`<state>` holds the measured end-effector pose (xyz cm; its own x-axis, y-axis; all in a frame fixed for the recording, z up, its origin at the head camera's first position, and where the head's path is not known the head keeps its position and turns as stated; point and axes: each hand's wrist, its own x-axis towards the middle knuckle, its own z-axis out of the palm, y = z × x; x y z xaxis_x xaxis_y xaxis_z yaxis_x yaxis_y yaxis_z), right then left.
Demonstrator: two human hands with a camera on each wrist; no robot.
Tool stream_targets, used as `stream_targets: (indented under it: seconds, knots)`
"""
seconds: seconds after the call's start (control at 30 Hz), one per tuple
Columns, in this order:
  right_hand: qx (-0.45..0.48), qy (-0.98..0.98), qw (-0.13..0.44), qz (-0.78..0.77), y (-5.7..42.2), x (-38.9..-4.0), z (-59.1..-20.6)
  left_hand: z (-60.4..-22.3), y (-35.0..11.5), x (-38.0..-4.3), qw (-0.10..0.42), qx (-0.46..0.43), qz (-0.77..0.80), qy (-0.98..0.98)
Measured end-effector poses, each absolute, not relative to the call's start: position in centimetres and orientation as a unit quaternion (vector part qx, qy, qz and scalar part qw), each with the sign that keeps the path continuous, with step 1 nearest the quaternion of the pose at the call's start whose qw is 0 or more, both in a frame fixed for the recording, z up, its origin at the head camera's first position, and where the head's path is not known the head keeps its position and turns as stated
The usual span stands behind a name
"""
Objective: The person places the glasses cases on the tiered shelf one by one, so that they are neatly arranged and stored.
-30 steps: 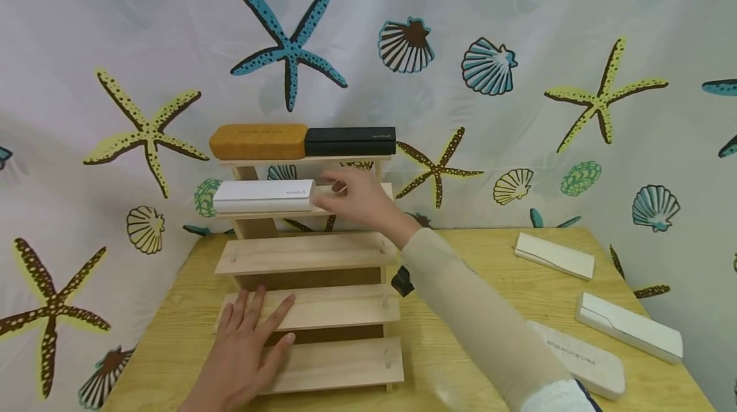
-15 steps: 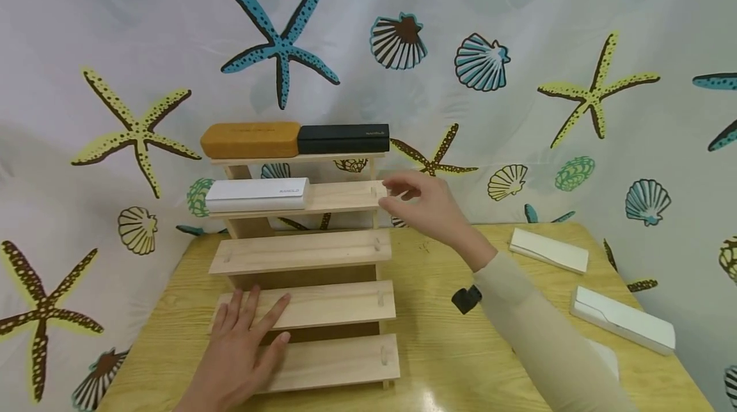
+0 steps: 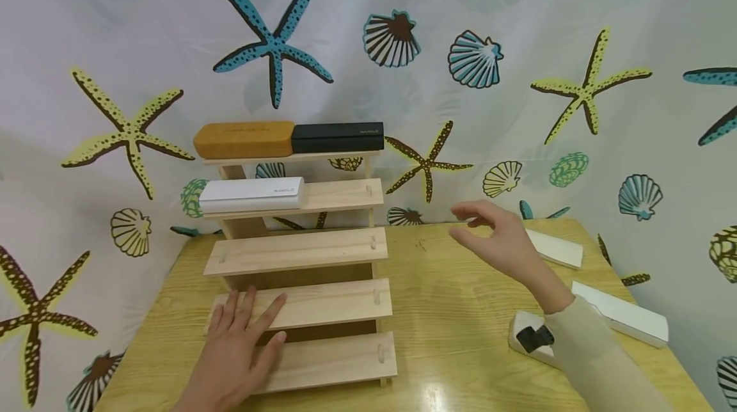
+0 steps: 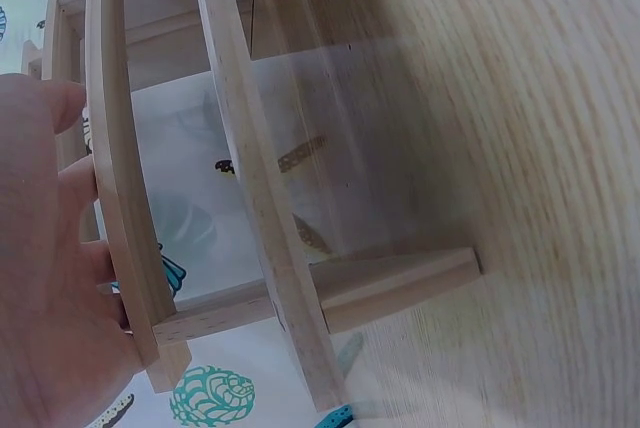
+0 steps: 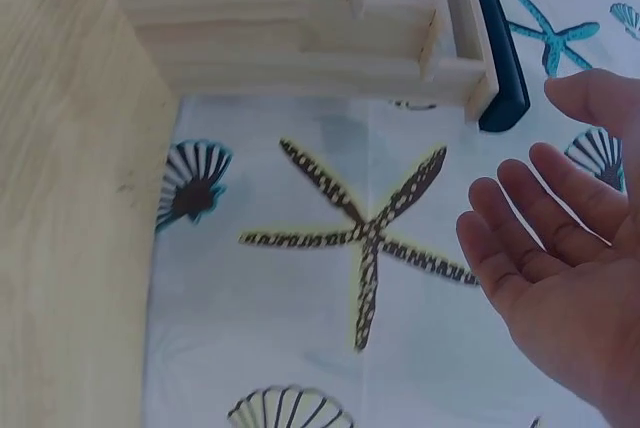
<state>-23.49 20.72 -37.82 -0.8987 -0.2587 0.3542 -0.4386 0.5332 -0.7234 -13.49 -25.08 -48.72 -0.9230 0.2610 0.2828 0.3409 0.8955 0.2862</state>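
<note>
The left hand lies flat with fingers spread on the second-lowest step of a stepped wooden rack, its thumb reaching over the lowest step. The right hand is raised over the counter, well to the right of the rack, its fingers gently curved and the thumb set apart from them with a gap between.

Farthest beyond the left hand, the rack's top step carries two cases end to end: an orange case and, on the side toward the right hand, a black case. One step below, a white case sits at the end away from the right hand. All three appear closed, so whatever they contain is hidden.

Three more pale cases lie on the counter around the right arm. The far case is just behind the right hand, which covers its left end. The long case lies to the right of the right wrist, its lid seam showing as a line. The near case is below the right hand, mostly covered by the sleeve and a small black device at the wrist; whether it is closed cannot be told.
</note>
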Motion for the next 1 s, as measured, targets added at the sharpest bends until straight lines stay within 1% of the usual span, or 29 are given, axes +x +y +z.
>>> stream_targets:
  seconds: [0.23, 0.4, 0.73, 1.0]
  knots:
    - [0.171, -0.883, 0.103, 0.426, 24.4, -21.1, -39.9, -48.7, -25.1, -13.5, 0.106, -0.15, -0.169, -0.968]
    - [0.15, -0.891, 0.109, 0.413, 27.0, -19.3, -41.6, -48.8, -25.0, -13.4, 0.109, -0.15, -0.171, -0.968]
    - [0.09, -0.909, 0.077, 0.4, 31.3, -16.5, -44.4, -48.6, -25.0, -13.3, 0.105, -0.148, -0.169, -0.969]
    - [0.049, -0.908, 0.06, 0.412, 33.7, -14.6, -46.1, -48.6, -24.9, -13.4, 0.114, -0.151, -0.17, -0.967]
